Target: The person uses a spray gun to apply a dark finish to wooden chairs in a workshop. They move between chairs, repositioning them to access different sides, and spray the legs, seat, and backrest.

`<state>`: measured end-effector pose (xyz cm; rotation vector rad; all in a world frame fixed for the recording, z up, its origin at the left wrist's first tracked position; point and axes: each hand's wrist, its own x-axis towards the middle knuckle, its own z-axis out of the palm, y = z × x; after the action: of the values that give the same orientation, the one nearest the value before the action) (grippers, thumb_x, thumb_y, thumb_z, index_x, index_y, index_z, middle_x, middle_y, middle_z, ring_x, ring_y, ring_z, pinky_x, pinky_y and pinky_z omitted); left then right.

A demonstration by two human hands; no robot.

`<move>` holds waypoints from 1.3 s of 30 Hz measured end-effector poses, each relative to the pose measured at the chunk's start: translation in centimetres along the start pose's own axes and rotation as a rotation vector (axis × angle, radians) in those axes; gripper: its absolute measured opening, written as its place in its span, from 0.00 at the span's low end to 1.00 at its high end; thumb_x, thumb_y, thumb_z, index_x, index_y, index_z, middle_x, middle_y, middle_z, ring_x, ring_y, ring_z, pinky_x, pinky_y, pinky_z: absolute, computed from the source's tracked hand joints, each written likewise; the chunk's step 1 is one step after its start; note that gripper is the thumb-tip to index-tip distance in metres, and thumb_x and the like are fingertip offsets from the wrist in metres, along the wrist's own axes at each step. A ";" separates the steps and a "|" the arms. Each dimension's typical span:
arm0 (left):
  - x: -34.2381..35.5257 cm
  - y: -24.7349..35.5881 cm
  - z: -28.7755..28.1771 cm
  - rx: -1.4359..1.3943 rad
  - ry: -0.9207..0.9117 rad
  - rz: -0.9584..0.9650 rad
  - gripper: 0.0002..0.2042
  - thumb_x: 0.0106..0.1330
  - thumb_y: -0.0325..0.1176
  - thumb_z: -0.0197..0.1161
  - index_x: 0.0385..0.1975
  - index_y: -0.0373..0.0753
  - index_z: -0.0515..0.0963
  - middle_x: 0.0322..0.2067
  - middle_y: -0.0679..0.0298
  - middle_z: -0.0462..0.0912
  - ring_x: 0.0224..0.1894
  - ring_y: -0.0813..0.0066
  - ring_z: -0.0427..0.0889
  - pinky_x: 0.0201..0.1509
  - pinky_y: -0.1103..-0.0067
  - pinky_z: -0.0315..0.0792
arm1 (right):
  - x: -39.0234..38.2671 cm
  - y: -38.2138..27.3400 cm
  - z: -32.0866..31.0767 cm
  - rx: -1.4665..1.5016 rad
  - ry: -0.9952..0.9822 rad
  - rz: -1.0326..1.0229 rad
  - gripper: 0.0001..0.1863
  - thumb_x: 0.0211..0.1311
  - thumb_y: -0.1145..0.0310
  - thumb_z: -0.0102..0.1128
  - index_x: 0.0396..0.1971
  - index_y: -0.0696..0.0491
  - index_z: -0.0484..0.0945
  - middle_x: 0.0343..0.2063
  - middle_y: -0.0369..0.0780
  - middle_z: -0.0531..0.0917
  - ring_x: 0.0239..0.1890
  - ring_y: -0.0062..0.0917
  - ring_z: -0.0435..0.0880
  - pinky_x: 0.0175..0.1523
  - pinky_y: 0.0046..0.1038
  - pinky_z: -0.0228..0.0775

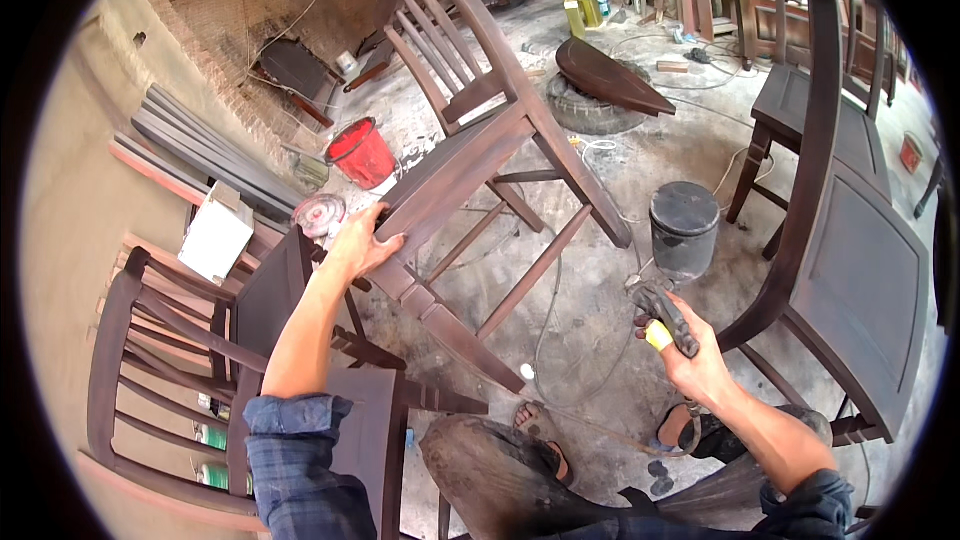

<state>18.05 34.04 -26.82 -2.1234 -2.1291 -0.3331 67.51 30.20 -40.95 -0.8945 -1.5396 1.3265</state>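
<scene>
A dark brown wooden chair (455,185) is tipped up in front of me, its slatted back at the top and one front leg slanting down toward my feet. My left hand (362,243) grips the edge of its seat, thumb on the near face and fingers over the far side. In my right hand (695,360) is a dark spray gun (672,312), its nozzle end toward the chair's legs but apart from them. A hose (690,435) hangs below that hand. Yellow wrapping shows on one of its fingers. The trigger is too small to make out.
More dark chairs stand close by at left (180,370) and right (850,270). A lidded black bucket (685,230) sits beyond my right hand. Farther off are a red bucket (362,153) and a curved wooden panel (610,78) on a tire (575,112). Hoses (545,340) cross the floor.
</scene>
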 end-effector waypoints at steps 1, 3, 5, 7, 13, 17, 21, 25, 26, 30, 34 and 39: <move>0.3 -0.4 0.2 -0.039 0.017 -0.024 0.32 0.58 0.47 0.70 0.58 0.34 0.73 0.51 0.43 0.82 0.54 0.48 0.81 0.60 0.63 0.73 | 0.8 -0.1 0.2 -0.007 0.002 -0.017 0.27 0.63 0.80 0.57 0.64 0.61 0.69 0.48 0.43 0.84 0.52 0.23 0.80 0.61 0.26 0.67; 0.0 -1.2 -0.4 -0.087 0.054 -0.085 0.31 0.59 0.47 0.70 0.58 0.34 0.74 0.51 0.43 0.82 0.54 0.48 0.81 0.60 0.64 0.73 | 3.1 -0.8 1.3 0.043 -0.011 -0.057 0.25 0.66 0.78 0.57 0.63 0.60 0.70 0.42 0.38 0.83 0.44 0.20 0.81 0.53 0.25 0.72; 0.5 -1.3 -0.1 -0.139 0.063 -0.122 0.28 0.65 0.47 0.66 0.58 0.33 0.74 0.50 0.43 0.83 0.55 0.49 0.82 0.59 0.65 0.73 | 5.2 -2.1 1.8 0.088 0.003 -0.086 0.23 0.67 0.76 0.57 0.62 0.60 0.71 0.38 0.35 0.81 0.40 0.17 0.80 0.47 0.23 0.73; 1.1 -2.2 0.3 -0.175 0.059 -0.112 0.26 0.67 0.46 0.63 0.58 0.32 0.74 0.50 0.43 0.83 0.55 0.49 0.82 0.58 0.65 0.73 | 7.2 -2.7 1.8 0.082 0.057 -0.114 0.21 0.69 0.74 0.56 0.61 0.57 0.72 0.34 0.33 0.79 0.35 0.14 0.78 0.41 0.22 0.72; 1.4 -4.5 0.3 -0.321 0.113 -0.154 0.23 0.75 0.45 0.51 0.58 0.32 0.73 0.47 0.48 0.82 0.53 0.60 0.80 0.59 0.71 0.70 | 13.6 -5.3 1.2 0.115 0.074 -0.148 0.22 0.69 0.70 0.58 0.62 0.54 0.72 0.32 0.32 0.80 0.32 0.13 0.77 0.39 0.21 0.71; 1.1 -3.9 0.2 -0.317 0.117 -0.182 0.22 0.74 0.43 0.56 0.58 0.32 0.74 0.49 0.49 0.82 0.55 0.61 0.80 0.62 0.72 0.69 | 17.1 -7.0 0.7 0.052 0.101 -0.218 0.26 0.67 0.66 0.60 0.64 0.55 0.71 0.36 0.34 0.83 0.33 0.14 0.78 0.41 0.22 0.71; 1.4 -2.4 0.1 -0.377 0.110 -0.201 0.20 0.72 0.42 0.61 0.55 0.32 0.76 0.49 0.51 0.83 0.55 0.64 0.80 0.62 0.72 0.69 | 18.4 -5.8 -0.3 -0.025 0.161 -0.178 0.28 0.66 0.65 0.59 0.65 0.56 0.70 0.36 0.36 0.84 0.34 0.16 0.79 0.41 0.23 0.72; 1.2 -3.9 0.2 -0.403 0.103 -0.198 0.26 0.71 0.45 0.63 0.58 0.28 0.74 0.49 0.49 0.83 0.53 0.67 0.79 0.59 0.74 0.71 | 17.4 -5.5 -0.8 0.077 0.050 -0.091 0.29 0.67 0.62 0.60 0.66 0.54 0.69 0.28 0.32 0.79 0.28 0.13 0.76 0.34 0.22 0.70; 1.1 -4.5 0.4 -0.424 0.101 -0.208 0.26 0.71 0.45 0.63 0.58 0.28 0.74 0.50 0.49 0.82 0.53 0.67 0.79 0.59 0.74 0.71 | 16.8 -6.3 -1.0 0.064 0.037 -0.026 0.27 0.69 0.63 0.59 0.65 0.53 0.70 0.27 0.31 0.79 0.28 0.12 0.75 0.33 0.21 0.69; 1.6 -4.2 0.5 -0.427 0.098 -0.222 0.26 0.71 0.44 0.64 0.58 0.28 0.75 0.51 0.49 0.82 0.53 0.66 0.79 0.60 0.74 0.71 | 16.6 -6.4 -1.5 0.117 0.053 -0.030 0.25 0.69 0.67 0.58 0.65 0.51 0.71 0.26 0.29 0.77 0.26 0.11 0.73 0.31 0.20 0.66; 1.5 -4.0 0.2 -0.435 0.089 -0.246 0.25 0.71 0.45 0.64 0.57 0.28 0.75 0.51 0.49 0.82 0.54 0.66 0.79 0.60 0.74 0.70 | 17.4 -3.2 -2.0 0.103 0.032 -0.136 0.25 0.69 0.67 0.59 0.64 0.53 0.71 0.26 0.29 0.76 0.25 0.11 0.71 0.30 0.21 0.64; 1.4 -4.2 0.4 -0.456 0.106 -0.264 0.26 0.70 0.45 0.65 0.57 0.29 0.76 0.51 0.50 0.83 0.54 0.66 0.79 0.60 0.74 0.71 | 15.9 -0.6 -2.5 0.091 0.046 -0.036 0.24 0.68 0.66 0.58 0.63 0.54 0.71 0.25 0.29 0.76 0.26 0.12 0.72 0.31 0.21 0.65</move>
<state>13.90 35.48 -27.15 -1.9580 -2.4529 -1.0213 64.43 45.63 -37.69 -0.8313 -1.4420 1.3306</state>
